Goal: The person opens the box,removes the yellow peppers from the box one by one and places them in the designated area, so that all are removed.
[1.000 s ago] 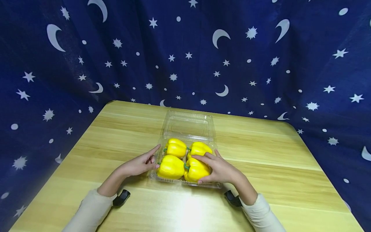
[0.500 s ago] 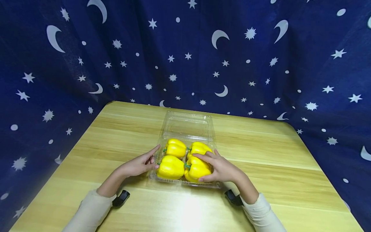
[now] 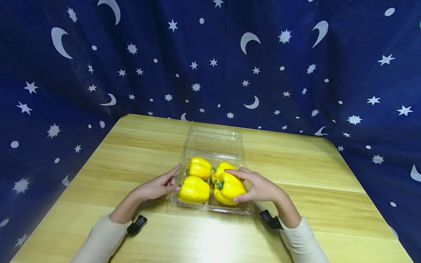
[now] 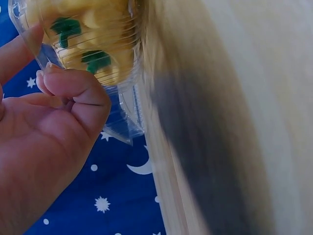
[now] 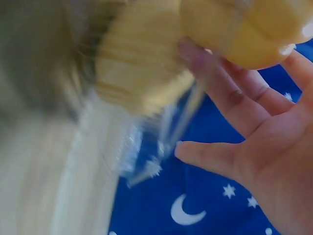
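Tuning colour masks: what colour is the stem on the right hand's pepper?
Green stem; head view shows it best.

The sleeved left forearm [image 3: 102, 239] and right forearm [image 3: 300, 239] slant inward from the near side. The left hand [image 3: 155, 188] points rightward, index finger [image 3: 171, 171] straight, left thumb [image 3: 171, 189] nearer; the right hand [image 3: 263, 187] reaches left in a grip, right thumb [image 3: 243, 197] nearest, fingers [image 3: 241, 173] arched on the far side.

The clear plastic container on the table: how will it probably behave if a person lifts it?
The clear plastic container will likely flex, because its see-through walls look thin. Its open lid may swing, as it seems joined at the back edge. Lifted by one side, it might tip, because yellow peppers sit inside it.
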{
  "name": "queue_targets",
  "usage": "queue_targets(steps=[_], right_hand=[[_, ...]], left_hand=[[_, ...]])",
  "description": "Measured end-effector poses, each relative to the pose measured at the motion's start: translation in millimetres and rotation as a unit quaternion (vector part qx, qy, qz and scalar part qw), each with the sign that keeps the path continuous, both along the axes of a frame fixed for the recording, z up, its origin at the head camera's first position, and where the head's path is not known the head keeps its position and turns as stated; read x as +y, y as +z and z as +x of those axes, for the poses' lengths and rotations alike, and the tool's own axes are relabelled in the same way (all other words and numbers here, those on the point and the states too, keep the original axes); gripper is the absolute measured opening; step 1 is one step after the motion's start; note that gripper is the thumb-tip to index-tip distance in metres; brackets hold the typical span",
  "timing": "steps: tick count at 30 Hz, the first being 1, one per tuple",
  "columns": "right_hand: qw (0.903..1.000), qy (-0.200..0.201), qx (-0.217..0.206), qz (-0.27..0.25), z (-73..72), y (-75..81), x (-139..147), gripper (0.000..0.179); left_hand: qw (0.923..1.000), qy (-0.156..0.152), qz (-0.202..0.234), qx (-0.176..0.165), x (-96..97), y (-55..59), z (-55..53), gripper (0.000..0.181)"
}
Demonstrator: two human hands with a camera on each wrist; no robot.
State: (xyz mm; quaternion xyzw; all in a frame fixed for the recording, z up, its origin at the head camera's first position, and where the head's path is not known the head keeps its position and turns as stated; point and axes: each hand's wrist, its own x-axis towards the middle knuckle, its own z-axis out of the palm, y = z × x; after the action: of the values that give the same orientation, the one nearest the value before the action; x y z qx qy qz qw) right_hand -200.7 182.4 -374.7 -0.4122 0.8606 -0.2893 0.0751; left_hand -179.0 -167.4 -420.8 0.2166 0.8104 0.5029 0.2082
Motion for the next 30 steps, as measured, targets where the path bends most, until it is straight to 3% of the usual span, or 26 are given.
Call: queue_targets(steps=[13, 25, 30], right_hand=[[0.9945, -0.098, 0.025, -0.029, -26.3, 19.6, 41.3, 0.080], [0.9870, -0.156, 0.034, -0.015, -58.6, 12.4, 68.6, 0.082], [0.9841, -0.177, 0.004, -0.011, -69.9, 5.7, 76.0, 0.081]], left_hand=[[0.9999, -0.001, -0.013, 0.003, 0.3, 0.9, -1.8, 0.078], [0.9999, 0.005, -0.008, -0.013, -0.2, -5.5, -1.5, 0.079], [0.9999, 0.010, -0.009, -0.010, -0.9, -6.0, -1.8, 0.079]])
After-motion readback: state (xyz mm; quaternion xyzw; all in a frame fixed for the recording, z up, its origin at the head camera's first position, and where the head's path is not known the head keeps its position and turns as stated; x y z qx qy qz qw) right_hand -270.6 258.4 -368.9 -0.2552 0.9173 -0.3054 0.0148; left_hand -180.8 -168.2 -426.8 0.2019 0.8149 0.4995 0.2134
